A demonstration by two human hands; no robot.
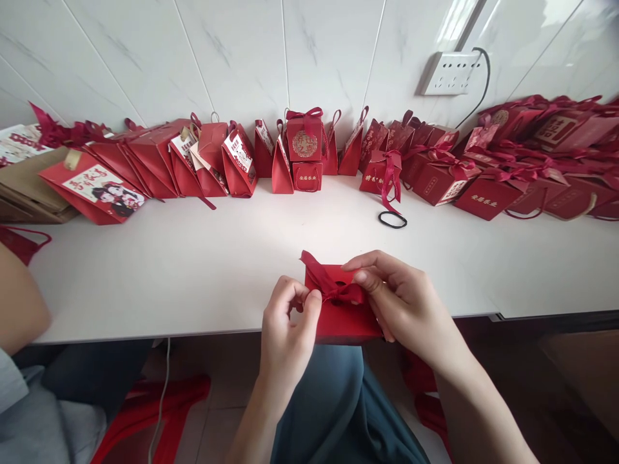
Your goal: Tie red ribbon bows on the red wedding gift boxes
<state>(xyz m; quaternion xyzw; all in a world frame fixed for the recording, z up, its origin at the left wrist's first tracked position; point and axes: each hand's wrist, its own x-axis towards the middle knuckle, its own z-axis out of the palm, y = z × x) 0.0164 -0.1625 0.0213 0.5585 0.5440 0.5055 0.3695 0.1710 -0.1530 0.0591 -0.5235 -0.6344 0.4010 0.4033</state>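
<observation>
A red gift box lies at the front edge of the white table, partly over it. Across its top a dark red ribbon is tied in a bow, one tail pointing up and left. My left hand pinches the ribbon at the bow's left side between thumb and forefinger. At the other side, my right hand has its thumb and forefinger closed on the ribbon's right loop, with its lower fingers against the box's side. The part of the ribbon under my fingertips is hidden.
Red gift boxes line the wall at left, with several more piled at right. A black hair tie lies beyond my right hand. A wall socket has a cable plugged in. Another person's arm rests at the left.
</observation>
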